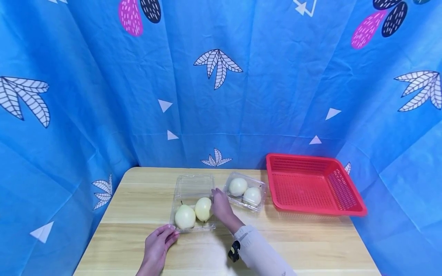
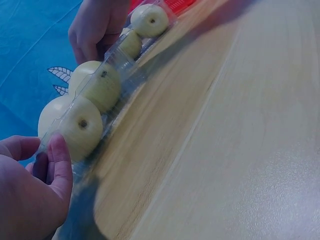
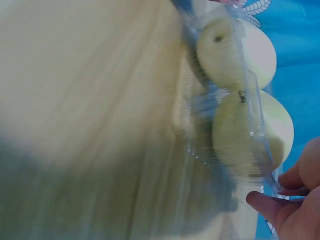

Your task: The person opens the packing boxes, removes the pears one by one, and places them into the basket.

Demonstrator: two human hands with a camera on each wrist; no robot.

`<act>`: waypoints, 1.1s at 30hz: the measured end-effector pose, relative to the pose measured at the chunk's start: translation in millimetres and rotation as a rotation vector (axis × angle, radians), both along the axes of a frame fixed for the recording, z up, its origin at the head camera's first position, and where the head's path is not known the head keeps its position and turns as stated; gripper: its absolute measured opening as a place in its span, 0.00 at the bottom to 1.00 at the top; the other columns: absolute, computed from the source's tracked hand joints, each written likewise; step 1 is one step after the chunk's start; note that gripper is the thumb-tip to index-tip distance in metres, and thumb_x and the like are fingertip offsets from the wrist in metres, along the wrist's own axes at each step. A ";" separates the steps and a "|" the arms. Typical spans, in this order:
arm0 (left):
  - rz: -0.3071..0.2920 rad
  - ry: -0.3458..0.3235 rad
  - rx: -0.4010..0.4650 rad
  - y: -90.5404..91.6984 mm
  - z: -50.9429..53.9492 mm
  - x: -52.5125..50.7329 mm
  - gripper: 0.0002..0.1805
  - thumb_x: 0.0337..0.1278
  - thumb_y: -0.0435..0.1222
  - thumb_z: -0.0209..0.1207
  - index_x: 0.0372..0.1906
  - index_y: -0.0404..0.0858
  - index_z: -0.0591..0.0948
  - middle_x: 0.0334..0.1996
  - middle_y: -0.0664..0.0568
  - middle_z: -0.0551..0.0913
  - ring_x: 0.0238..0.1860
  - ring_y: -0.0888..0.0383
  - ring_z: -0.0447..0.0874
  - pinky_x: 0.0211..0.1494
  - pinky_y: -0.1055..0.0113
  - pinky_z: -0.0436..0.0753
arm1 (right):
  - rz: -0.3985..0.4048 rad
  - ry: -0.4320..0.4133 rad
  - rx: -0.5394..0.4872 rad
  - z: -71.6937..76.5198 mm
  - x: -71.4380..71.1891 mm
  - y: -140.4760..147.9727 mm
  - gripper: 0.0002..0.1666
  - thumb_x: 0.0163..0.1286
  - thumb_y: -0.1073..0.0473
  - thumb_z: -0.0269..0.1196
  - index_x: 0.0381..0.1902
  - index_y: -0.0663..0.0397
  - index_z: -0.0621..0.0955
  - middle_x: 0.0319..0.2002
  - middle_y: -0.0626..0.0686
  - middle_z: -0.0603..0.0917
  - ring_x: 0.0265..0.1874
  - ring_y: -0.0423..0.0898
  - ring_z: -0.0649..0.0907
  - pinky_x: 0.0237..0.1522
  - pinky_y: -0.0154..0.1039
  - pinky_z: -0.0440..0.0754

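An open clear plastic clamshell box [image 1: 194,185] lies on the table with its lid folded back toward the curtain. Two pale yellow pears, a left one [image 1: 185,217] and a right one [image 1: 202,209], sit in its near half. My left hand [image 1: 159,244] pinches the box's near left corner between thumb and fingers. At the right side, my right hand [image 1: 222,207] grips the rim; in the right wrist view the thumb [image 3: 267,206] and a finger hold that edge beside a pear [image 3: 255,132].
Right of my right hand stands another clear box [image 1: 246,206] holding two pears. A red perforated plastic basket [image 1: 300,184] sits at the back right of the wooden table [image 1: 138,203]. A blue patterned curtain [image 1: 221,115] surrounds the table's back and sides.
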State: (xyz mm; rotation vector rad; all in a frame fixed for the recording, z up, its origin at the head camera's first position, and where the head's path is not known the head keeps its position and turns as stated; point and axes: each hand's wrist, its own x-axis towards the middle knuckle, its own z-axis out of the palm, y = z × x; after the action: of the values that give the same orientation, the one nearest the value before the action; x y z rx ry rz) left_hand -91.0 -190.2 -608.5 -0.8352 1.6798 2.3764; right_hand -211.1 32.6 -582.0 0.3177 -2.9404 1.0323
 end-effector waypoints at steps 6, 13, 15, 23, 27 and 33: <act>0.018 -0.001 0.003 0.3 0.7 0.1 0.23 0.70 0.32 0.61 0.64 0.28 0.71 0.45 0.51 0.84 0.46 0.57 0.88 0.58 0.66 0.88 | 0.052 0.201 0.021 -3.0 12.8 5.3 0.15 0.68 0.77 0.58 0.52 0.75 0.82 0.51 0.69 0.87 0.51 0.63 0.89 0.54 0.48 0.89; -0.010 0.019 -0.052 -1.3 2.7 1.6 0.24 0.69 0.31 0.61 0.64 0.27 0.69 0.46 0.51 0.84 0.46 0.58 0.88 0.58 0.66 0.88 | 0.067 0.277 0.053 -7.7 17.6 7.8 0.07 0.68 0.75 0.60 0.41 0.69 0.84 0.40 0.61 0.88 0.41 0.56 0.90 0.46 0.41 0.91; -0.014 0.028 -0.085 -1.5 2.4 1.0 0.25 0.68 0.31 0.62 0.65 0.27 0.69 0.43 0.52 0.84 0.44 0.59 0.89 0.56 0.66 0.89 | 0.071 0.273 0.048 -9.5 17.7 8.8 0.06 0.69 0.75 0.60 0.38 0.66 0.83 0.37 0.59 0.87 0.38 0.55 0.89 0.43 0.40 0.91; -0.085 0.065 -0.420 -3.4 -0.4 -5.9 0.33 0.58 0.33 0.69 0.70 0.37 0.76 0.45 0.52 0.88 0.37 0.62 0.90 0.45 0.69 0.90 | 0.062 0.327 0.053 -18.5 18.1 11.7 0.13 0.69 0.75 0.59 0.50 0.69 0.83 0.42 0.63 0.89 0.42 0.57 0.90 0.46 0.41 0.91; -0.128 0.105 -0.688 -2.6 2.6 -8.2 0.28 0.57 0.35 0.68 0.65 0.39 0.81 0.49 0.48 0.88 0.35 0.68 0.88 0.42 0.76 0.85 | 0.076 0.369 0.087 -21.3 17.9 11.0 0.14 0.71 0.74 0.58 0.53 0.72 0.82 0.45 0.64 0.89 0.45 0.58 0.90 0.49 0.41 0.90; -0.137 0.352 -1.142 0.2 6.0 -17.1 0.16 0.50 0.31 0.68 0.47 0.33 0.89 0.35 0.49 0.89 0.31 0.63 0.85 0.38 0.68 0.87 | 0.089 0.369 0.114 -21.3 19.3 10.1 0.19 0.71 0.73 0.59 0.58 0.75 0.80 0.54 0.69 0.86 0.55 0.61 0.88 0.56 0.45 0.88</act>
State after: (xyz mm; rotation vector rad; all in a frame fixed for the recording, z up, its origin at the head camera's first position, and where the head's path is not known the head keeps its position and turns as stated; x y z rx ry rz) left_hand -108.1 -190.0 -602.4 -0.3186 3.1333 1.3517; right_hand -191.8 42.7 -603.3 0.5768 -2.6732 0.7202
